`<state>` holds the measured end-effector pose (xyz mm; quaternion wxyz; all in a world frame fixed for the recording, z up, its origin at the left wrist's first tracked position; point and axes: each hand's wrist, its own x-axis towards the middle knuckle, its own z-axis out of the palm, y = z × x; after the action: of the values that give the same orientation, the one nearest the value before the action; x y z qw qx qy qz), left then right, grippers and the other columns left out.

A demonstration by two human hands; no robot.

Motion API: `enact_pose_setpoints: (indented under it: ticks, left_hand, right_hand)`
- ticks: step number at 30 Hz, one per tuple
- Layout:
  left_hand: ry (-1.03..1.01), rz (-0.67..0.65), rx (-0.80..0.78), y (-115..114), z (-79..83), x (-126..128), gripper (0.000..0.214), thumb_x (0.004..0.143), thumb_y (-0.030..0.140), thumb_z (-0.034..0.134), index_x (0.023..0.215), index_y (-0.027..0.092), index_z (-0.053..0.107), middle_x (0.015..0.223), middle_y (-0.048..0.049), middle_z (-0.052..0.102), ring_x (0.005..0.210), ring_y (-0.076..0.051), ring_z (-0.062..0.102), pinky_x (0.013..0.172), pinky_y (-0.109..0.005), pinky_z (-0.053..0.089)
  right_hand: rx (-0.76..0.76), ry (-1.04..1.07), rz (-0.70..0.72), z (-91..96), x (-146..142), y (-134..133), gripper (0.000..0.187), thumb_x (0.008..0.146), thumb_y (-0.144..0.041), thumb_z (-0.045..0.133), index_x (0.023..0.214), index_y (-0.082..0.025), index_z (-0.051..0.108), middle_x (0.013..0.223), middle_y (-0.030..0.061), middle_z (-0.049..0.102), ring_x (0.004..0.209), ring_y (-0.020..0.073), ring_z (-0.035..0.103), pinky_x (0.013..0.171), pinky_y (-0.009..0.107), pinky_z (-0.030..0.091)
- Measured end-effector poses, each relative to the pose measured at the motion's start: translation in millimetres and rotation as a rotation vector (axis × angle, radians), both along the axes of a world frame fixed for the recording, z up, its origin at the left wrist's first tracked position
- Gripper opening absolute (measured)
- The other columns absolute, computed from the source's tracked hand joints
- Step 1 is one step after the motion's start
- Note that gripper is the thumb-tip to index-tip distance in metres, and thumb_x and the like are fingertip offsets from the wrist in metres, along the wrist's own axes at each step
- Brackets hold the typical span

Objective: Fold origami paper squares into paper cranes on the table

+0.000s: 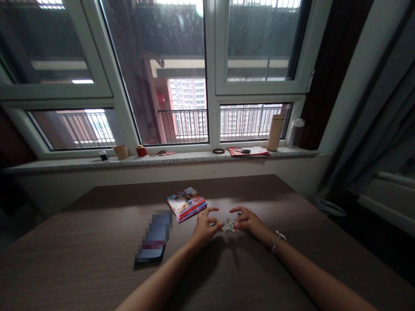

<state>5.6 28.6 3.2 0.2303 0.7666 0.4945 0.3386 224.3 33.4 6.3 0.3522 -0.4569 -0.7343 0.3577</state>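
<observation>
1. We see the left hand (204,226) reaching in from the lower left, its forearm slanting up and to the right, the wrist bent slightly inward.
2. Its lower fingertips pinch the near-left end of the folded paper (228,226), while an upper finger is lifted and curved toward the right, clear of it.
3. We see the right hand (251,222) come in from the lower right almost as a mirror — forearm slanting up and to the left, a pale wristband (278,241) around the wrist.
4. Its lower fingertips pinch the paper's right end, with an upper finger raised and pointing left; exactly which fingers press, we cannot tell.
5. The folded paper is held between the two hands, above the table (106,224) and casting a shadow there. Its long axis runs left to right, from fingertips to fingertips — a small point sticks up near the middle. Which end is its front, we cannot tell.
6. To the left of the hands we find the booklets (187,204) just beside the left hand, and a phone (156,237) lying aslant.
</observation>
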Motion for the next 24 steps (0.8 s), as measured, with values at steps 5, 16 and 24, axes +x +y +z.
enact_pose_setpoints:
  ticks: [5,16,24]
  left_hand:
    - [0.013,-0.017,-0.013,0.6,0.5,-1.0,0.024,0.078,0.04,0.062,0.064,0.024,0.073,0.127,-0.002,0.058,0.122,-0.029,0.042,0.109,-0.048,0.028]
    - [-0.064,-0.006,-0.067,1.5,2.4,-1.4,0.019,0.074,0.037,0.066,0.061,0.025,0.073,0.127,-0.003,0.058,0.123,-0.029,0.044,0.109,-0.047,0.031]
    - [-0.071,0.032,-0.05,2.8,1.9,-2.0,0.023,0.076,0.04,0.065,0.061,0.024,0.073,0.126,-0.0029,0.058,0.122,-0.028,0.045,0.108,-0.045,0.032]
  right_hand:
    - [0.008,0.012,0.023,-0.1,1.8,-0.9,0.02,0.069,-0.038,0.068,0.061,-0.02,0.072,0.119,0.0073,0.06,0.116,0.0265,0.046,0.105,0.044,0.027]
    - [-0.049,0.107,0.061,2.6,2.0,-1.3,0.02,0.068,-0.035,0.066,0.061,-0.018,0.072,0.119,0.0076,0.06,0.109,0.0253,0.052,0.1,0.04,0.033]
    - [-0.014,0.098,0.014,1.7,1.3,-1.4,0.02,0.069,-0.036,0.065,0.064,-0.019,0.073,0.12,0.0068,0.06,0.113,0.0258,0.05,0.102,0.042,0.031]
